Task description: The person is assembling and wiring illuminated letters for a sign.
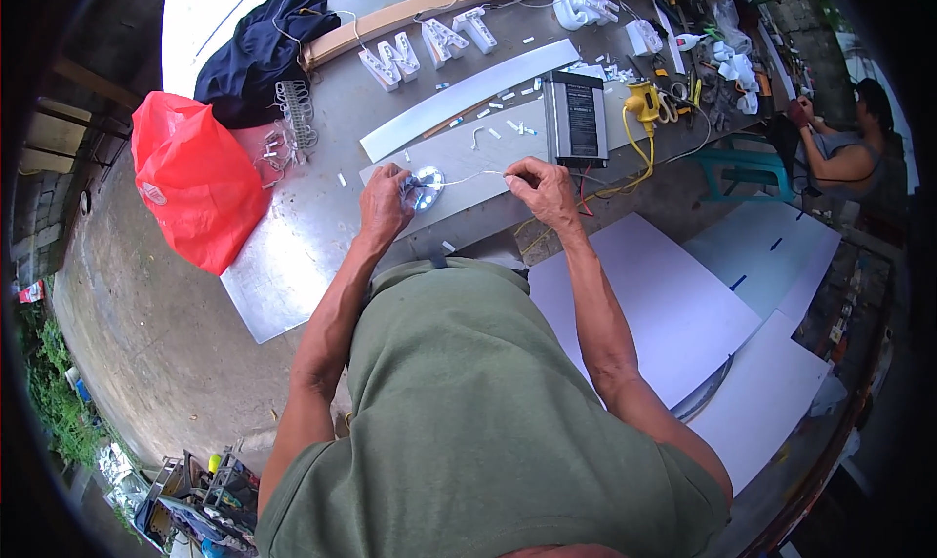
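Observation:
Near the front edge of the metal table, my left hand (pixel 384 202) is closed on a small round piece (pixel 427 188) with a shiny, lit face. A thin white wire (pixel 474 175) runs from that piece toward the right. My right hand (pixel 549 193) pinches the wire's far end between thumb and fingertips, palm downward. Just beyond the right hand lies a black and silver box-shaped power supply (pixel 578 119) with coloured wires at its near end. A long white strip (pixel 468 99) lies beyond both hands, with small white pieces (pixel 515 128) scattered beside it.
Wired white block letters (pixel 447 42) stand along a curved brown strip (pixel 429 13). Left are a red plastic bag (pixel 200 179) and dark cloth (pixel 256 55). A yellow power socket (pixel 642 104) and tools lie right. White sheets (pixel 639 299) lean below; another person (pixel 847 153) sits far right.

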